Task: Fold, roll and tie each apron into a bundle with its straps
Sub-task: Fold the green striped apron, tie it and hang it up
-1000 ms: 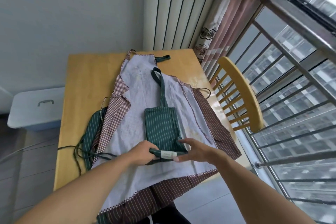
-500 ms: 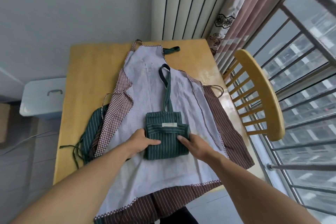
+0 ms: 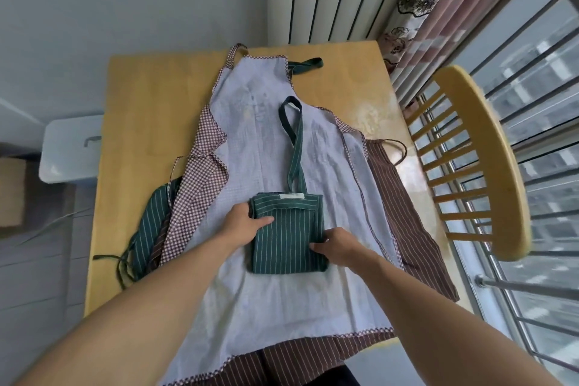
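A green striped apron [image 3: 286, 241], folded into a thick rectangle, lies on top of a pale apron [image 3: 250, 141] with checked trim that is spread over the wooden table [image 3: 141, 110]. The green apron's neck strap [image 3: 296, 147] runs away from me in a long loop, and a white label shows on its far fold. My left hand [image 3: 247, 224] grips the left edge of the fold with the thumb on top. At the right edge my right hand [image 3: 338, 244] holds it, fingers curled at the side.
A brown striped apron [image 3: 410, 216] lies under the pale one, reaching the table's right and near edges. Another green striped apron [image 3: 147, 229] with loose ties sits at the left. A wooden chair [image 3: 488, 166] stands on the right by the window railing, and a grey box [image 3: 69, 147] stands left of the table.
The near end of the green apron has been turned over away from me twice, so the bundle is shorter and thicker. Both hands moved with it from the near end to its sides.
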A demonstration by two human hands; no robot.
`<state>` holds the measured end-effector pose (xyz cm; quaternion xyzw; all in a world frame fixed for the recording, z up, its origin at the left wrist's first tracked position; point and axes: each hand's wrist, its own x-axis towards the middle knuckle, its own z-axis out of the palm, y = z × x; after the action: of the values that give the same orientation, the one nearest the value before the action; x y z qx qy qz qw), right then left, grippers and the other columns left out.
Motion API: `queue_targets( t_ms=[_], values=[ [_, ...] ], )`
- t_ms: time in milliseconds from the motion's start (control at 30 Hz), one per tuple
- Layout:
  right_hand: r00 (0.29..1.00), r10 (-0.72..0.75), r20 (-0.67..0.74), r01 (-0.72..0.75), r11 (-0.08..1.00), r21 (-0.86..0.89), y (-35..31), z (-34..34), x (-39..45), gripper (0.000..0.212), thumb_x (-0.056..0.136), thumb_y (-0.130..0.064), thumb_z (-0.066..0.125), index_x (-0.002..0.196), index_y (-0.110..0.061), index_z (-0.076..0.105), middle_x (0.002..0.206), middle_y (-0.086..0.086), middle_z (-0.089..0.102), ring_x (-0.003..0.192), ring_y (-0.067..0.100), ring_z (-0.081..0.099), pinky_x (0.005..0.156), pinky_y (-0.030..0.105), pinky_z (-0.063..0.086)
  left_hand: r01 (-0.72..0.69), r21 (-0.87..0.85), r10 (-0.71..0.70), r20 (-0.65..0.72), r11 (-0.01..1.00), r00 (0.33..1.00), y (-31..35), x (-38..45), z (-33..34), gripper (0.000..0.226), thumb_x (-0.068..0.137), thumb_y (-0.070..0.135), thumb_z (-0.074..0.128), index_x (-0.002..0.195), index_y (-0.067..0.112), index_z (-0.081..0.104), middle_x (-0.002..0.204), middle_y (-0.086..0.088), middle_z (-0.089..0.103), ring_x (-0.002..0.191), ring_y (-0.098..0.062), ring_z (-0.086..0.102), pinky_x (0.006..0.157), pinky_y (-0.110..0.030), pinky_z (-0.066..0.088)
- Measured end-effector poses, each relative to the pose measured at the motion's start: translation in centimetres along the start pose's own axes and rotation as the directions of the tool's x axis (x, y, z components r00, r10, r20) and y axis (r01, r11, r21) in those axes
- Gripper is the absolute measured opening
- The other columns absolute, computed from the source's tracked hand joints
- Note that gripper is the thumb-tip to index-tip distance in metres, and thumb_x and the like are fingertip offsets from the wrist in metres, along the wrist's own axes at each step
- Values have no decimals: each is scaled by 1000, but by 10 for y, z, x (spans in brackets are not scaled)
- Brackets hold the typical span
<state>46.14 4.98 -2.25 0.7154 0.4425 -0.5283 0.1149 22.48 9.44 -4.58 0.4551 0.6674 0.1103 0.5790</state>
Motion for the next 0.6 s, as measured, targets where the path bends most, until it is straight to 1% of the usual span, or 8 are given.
queue_targets(
  t_ms=[67, 167, 233, 300, 400, 467, 500, 600],
  values=[
    [997, 74, 38, -76, 997, 30, -3, -5, -1, 26, 100, -32, 65, 106, -8, 60, 77, 8, 68, 62, 16, 66, 65, 28, 58, 5, 6, -5, -13, 1000, 1000, 2, 2, 3, 27, 84, 27, 83, 107, 21, 70, 100, 6, 75, 96, -14, 70, 93, -40, 58],
    [991, 123, 45, -123, 992, 0, -7, -10, -1, 28, 97, -28, 70, 108, -5, 56, 76, 10, 70, 58, 17, 68, 58, 28, 60, -37, 91, 51, -163, 995, 985, 13, 1, 4, 43, 74, 36, 90, 101, 17, 63, 93, 7, 69, 86, -13, 68, 69, -26, 55],
    [995, 84, -46, -83, 996, 23, -7, -13, 4, 41, 90, -34, 77, 113, -11, 52, 90, 6, 67, 70, 18, 69, 58, 31, 59, 3, 158, 36, -242, 987, 970, 26, 1, -3, 57, 69, 52, 89, 102, 18, 56, 93, 9, 61, 83, -10, 60, 61, -22, 44],
    [988, 31, -154, -19, 997, 78, -10, -16, 8, 52, 86, -47, 78, 117, -16, 49, 100, 0, 62, 82, 17, 66, 66, 34, 56, 81, 256, -33, -188, 963, 982, 35, 6, -14, 62, 65, 73, 80, 92, 20, 58, 85, 9, 63, 80, -11, 60, 61, -25, 40],
    [973, 18, -229, 10, 993, 117, -20, -19, 12, 56, 87, -59, 71, 115, -14, 52, 95, -1, 64, 81, 14, 65, 65, 32, 50, 113, 219, -123, 29, 969, 992, 39, 18, -31, 70, 63, 85, 70, 81, 18, 60, 83, 4, 62, 81, -15, 61, 73, -31, 48],
    [973, 31, -230, 6, 988, 157, -26, -20, 13, 49, 89, -54, 72, 106, -11, 58, 83, -1, 66, 71, 13, 64, 59, 30, 48, 169, 103, -183, 146, 980, 972, 39, 23, -38, 76, 73, 72, 75, 113, 8, 68, 118, -6, 67, 111, -21, 62, 100, -37, 52],
    [976, 33, -217, 6, 984, 178, -27, -20, 13, 43, 90, -51, 72, 102, -11, 60, 78, -1, 66, 67, 13, 62, 57, 29, 48, 181, 94, -195, 166, 979, 967, 38, 25, -40, 71, 77, 61, 79, 121, 7, 67, 130, -7, 65, 121, -24, 60, 107, -40, 48],
    [983, 40, -180, 1, 975, 220, -30, -20, 10, 34, 94, -44, 70, 106, -12, 64, 79, -3, 65, 68, 11, 61, 54, 24, 44, 175, 83, -189, 203, 981, 961, 38, 23, -39, 34, 84, 34, 82, 108, 12, 71, 118, -5, 71, 116, -20, 62, 105, -39, 49]
  ],
)
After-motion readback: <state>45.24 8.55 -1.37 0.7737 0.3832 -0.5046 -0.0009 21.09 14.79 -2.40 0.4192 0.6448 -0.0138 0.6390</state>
